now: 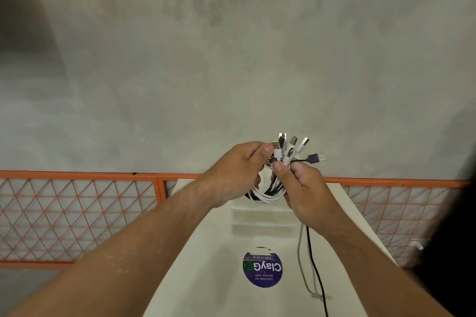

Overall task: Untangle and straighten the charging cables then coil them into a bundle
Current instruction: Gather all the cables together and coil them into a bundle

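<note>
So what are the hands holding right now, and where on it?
The charging cables: right hand pinches the bunch just below the plugs, left hand grips at the plugs.

Two grips, left grip [231, 175] and right grip [306, 193], hold one bundle [265, 194]. About six plugs [293, 141] above them, one dark. Three strands [309, 244] below the right grip: two pale, one black. One sticker [262, 269], one desk [206, 265].

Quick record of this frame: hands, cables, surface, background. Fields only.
left hand: pinches the cables near the plugs
right hand: grips the cables, thumb on top
cables: white and black, looped between both hands, above the table
plugs: fanned upward
loose ends: black and pale, hang from right hand to table
table: white, round purple sticker
background: orange mesh fence, grey wall
</note>
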{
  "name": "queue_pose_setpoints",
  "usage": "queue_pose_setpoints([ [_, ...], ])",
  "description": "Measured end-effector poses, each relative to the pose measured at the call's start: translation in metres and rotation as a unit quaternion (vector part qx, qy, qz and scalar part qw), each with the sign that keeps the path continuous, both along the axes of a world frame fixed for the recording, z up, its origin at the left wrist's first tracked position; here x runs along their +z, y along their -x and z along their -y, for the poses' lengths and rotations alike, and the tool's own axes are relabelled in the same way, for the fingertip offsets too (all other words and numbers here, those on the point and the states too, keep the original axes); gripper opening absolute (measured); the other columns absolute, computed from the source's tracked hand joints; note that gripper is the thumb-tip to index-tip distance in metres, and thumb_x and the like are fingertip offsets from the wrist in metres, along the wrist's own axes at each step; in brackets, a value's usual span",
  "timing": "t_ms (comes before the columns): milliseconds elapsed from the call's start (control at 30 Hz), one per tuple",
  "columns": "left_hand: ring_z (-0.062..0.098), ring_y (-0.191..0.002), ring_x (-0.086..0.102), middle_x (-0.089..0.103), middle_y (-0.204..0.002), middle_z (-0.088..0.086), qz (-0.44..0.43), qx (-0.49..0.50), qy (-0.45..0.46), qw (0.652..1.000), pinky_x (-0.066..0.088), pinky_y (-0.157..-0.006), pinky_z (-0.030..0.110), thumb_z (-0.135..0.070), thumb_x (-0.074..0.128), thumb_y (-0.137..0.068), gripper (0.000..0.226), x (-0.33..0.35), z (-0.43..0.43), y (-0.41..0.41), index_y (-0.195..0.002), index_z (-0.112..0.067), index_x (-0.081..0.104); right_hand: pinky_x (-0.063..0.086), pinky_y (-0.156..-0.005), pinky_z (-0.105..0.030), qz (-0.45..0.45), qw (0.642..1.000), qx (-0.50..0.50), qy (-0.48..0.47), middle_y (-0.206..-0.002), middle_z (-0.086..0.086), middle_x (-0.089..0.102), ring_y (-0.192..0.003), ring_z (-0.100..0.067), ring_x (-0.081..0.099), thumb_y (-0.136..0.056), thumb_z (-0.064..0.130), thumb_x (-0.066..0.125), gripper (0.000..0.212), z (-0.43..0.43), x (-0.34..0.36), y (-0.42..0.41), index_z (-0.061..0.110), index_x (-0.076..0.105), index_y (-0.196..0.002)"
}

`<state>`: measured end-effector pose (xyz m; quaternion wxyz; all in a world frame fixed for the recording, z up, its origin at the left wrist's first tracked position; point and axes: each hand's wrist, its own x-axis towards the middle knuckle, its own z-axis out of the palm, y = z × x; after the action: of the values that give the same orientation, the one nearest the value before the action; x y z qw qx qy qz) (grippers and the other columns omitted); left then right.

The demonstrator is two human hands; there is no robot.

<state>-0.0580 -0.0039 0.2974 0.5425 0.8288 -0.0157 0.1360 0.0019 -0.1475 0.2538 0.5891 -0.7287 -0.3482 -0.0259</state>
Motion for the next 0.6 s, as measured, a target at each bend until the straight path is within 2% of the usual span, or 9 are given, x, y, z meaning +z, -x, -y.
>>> queue_pose_setpoints([
  [67, 0.016, -0.054, 0.045, 0.045, -0.062, 0.0, 0.025, 0.05, -0.006, 0.998, 0.042, -0.049, 0.022, -0.036, 0.04, -0.102, 0.032, -0.007, 0.005, -0.004, -0.084, -0.023, 0.064, 0.03, -0.047, -0.022, 0.025, 0.997, -0.063, 0.028, -0.049, 0.011, 0.04, -0.047, -0.006, 0.033, -0.091, 0.049, 0.044, 0.041, -0.005, -0.004, 0.002, 0.017, 0.047, -0.066],
  [133, 0.014, -0.051, 0.047, 0.049, -0.057, -0.002, 0.053, 0.116, -0.025, 0.992, 0.042, -0.045, 0.022, -0.033, 0.04, -0.102, 0.035, -0.013, 0.006, -0.01, -0.085, -0.015, 0.065, 0.035, -0.051, -0.021, 0.037, 0.989, -0.109, 0.088, -0.056, 0.008, 0.051, -0.052, -0.008, 0.044, -0.092, 0.054, 0.036, 0.049, -0.01, -0.011, 0.006, 0.015, 0.051, -0.067],
  [167, 0.016, -0.054, 0.049, 0.053, -0.06, 0.001, 0.073, 0.147, -0.047, 0.985, 0.042, -0.048, 0.024, -0.032, 0.04, -0.102, 0.037, -0.016, 0.005, -0.013, -0.086, -0.01, 0.065, 0.036, -0.051, -0.02, 0.033, 0.985, -0.121, 0.12, -0.058, 0.006, 0.054, -0.055, -0.01, 0.048, -0.094, 0.055, 0.032, 0.052, -0.012, -0.014, 0.009, 0.014, 0.051, -0.066],
  [267, 0.014, -0.059, 0.048, 0.057, -0.064, 0.002, 0.114, 0.207, -0.104, 0.966, 0.035, -0.052, 0.019, -0.027, 0.04, -0.102, 0.037, -0.023, 0.007, -0.021, -0.085, -0.005, 0.064, 0.034, -0.049, -0.019, 0.019, 0.972, -0.14, 0.188, -0.059, 0.005, 0.048, -0.055, -0.008, 0.044, -0.1, 0.047, 0.03, 0.049, -0.013, -0.018, 0.013, 0.019, 0.042, -0.063],
  [367, 0.009, -0.056, 0.045, 0.054, -0.062, -0.003, 0.136, 0.243, -0.097, 0.956, 0.034, -0.053, 0.015, -0.023, 0.04, -0.102, 0.035, -0.028, 0.013, -0.025, -0.085, -0.006, 0.065, 0.031, -0.051, -0.023, 0.03, 0.959, -0.145, 0.241, -0.065, 0.004, 0.049, -0.059, -0.009, 0.045, -0.102, 0.044, 0.029, 0.045, -0.015, -0.016, 0.014, 0.02, 0.041, -0.066],
  [400, 0.009, -0.057, 0.044, 0.054, -0.062, -0.003, 0.144, 0.254, -0.088, 0.952, 0.034, -0.053, 0.016, -0.022, 0.039, -0.103, 0.036, -0.029, 0.016, -0.026, -0.084, -0.005, 0.065, 0.033, -0.052, -0.024, 0.018, 0.962, -0.142, 0.234, -0.067, 0.003, 0.052, -0.06, -0.01, 0.048, -0.102, 0.044, 0.029, 0.044, -0.016, -0.017, 0.014, 0.019, 0.045, -0.069],
  [467, 0.01, -0.057, 0.042, 0.052, -0.062, -0.003, 0.154, 0.255, -0.053, 0.953, 0.035, -0.054, 0.019, -0.024, 0.037, -0.104, 0.038, -0.033, 0.023, -0.027, -0.085, -0.006, 0.064, 0.036, -0.053, -0.025, -0.078, 0.976, -0.119, 0.164, -0.067, 0.004, 0.061, -0.058, -0.009, 0.052, -0.102, 0.045, 0.031, 0.046, -0.018, -0.019, 0.015, 0.014, 0.054, -0.077],
  [533, 0.009, -0.058, 0.043, 0.052, -0.064, -0.004, 0.149, 0.225, -0.008, 0.963, 0.042, -0.059, 0.027, -0.026, 0.035, -0.104, 0.036, -0.037, 0.032, -0.025, -0.089, -0.01, 0.063, 0.032, -0.05, -0.023, -0.187, 0.974, -0.104, 0.07, -0.048, 0.013, 0.055, -0.043, -0.001, 0.045, -0.103, 0.042, 0.033, 0.045, -0.018, -0.019, 0.017, 0.014, 0.054, -0.075],
  [600, 0.005, -0.061, 0.048, 0.055, -0.069, -0.011, 0.132, 0.192, 0.031, 0.972, 0.048, -0.064, 0.031, -0.028, 0.034, -0.104, 0.031, -0.04, 0.04, -0.02, -0.096, -0.02, 0.062, 0.029, -0.049, -0.022, -0.196, 0.972, -0.123, 0.047, -0.036, 0.014, 0.045, -0.036, 0.0, 0.038, -0.104, 0.04, 0.034, 0.044, -0.016, -0.022, 0.014, 0.015, 0.052, -0.073],
])
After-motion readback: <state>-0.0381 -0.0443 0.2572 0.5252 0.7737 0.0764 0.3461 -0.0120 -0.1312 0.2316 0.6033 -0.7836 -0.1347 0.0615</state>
